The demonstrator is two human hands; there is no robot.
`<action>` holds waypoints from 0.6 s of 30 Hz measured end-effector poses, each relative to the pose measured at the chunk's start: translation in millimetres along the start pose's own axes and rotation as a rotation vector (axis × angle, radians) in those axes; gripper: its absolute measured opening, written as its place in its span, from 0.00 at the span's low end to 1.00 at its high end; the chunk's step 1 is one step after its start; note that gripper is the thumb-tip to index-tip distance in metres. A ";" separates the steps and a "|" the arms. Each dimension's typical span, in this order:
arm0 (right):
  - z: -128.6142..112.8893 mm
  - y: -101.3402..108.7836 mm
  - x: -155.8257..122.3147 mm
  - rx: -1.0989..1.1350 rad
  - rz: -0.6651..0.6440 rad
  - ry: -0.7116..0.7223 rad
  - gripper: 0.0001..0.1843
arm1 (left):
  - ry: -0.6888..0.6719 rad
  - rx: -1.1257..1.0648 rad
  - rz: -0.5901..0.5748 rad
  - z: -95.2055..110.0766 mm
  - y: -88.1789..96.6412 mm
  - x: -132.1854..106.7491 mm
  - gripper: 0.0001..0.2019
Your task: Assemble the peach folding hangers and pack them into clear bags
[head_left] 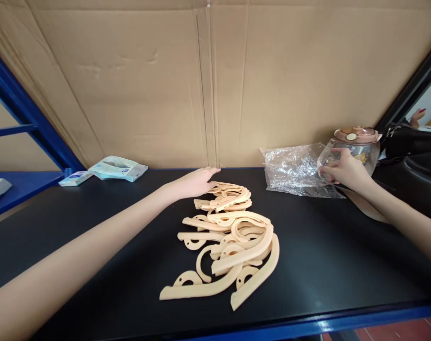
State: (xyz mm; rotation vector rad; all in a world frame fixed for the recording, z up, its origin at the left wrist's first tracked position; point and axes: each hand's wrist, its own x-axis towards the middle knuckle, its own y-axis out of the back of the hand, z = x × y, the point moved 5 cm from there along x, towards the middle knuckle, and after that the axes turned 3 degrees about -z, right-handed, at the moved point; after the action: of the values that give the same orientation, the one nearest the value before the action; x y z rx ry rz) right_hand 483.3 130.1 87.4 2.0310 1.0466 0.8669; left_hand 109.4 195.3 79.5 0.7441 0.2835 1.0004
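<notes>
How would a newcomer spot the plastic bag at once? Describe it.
Find the far edge of the black table, right of the beige hanger pile. The plastic bag is there, mostly left of the jug, near the right hand. It's crinkled, clear and glossy; the jug is rounded, with a brownish lid.

I had beige hangers (249, 255) on black tabletop (325, 265), blue front edge (324, 327); clear bag (290, 168), pink-brown jug lid (364, 134) toward back-right corner; white-and-pale-blue packet (112, 166) near back-left corner; tan cardboard (137, 85) behind.
</notes>
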 end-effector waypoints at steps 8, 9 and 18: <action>-48.1 -14.5 -27.8 -0.547 0.141 0.326 0.15 | -0.015 0.226 -0.124 -20.1 -4.3 1.6 0.11; -62.2 -20.6 -33.7 -0.555 0.112 0.402 0.15 | -0.011 0.231 -0.106 -22.2 -3.3 2.9 0.12; -170.5 -121.5 -62.8 -0.212 -0.353 0.848 0.15 | 0.080 0.054 -0.181 -48.1 -4.9 30.0 0.13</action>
State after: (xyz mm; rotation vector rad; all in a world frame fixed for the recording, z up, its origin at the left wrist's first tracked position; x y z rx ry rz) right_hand 270.4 175.3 67.2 1.2255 1.6031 1.6091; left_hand 102.7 239.8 44.7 0.7151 0.4407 0.8541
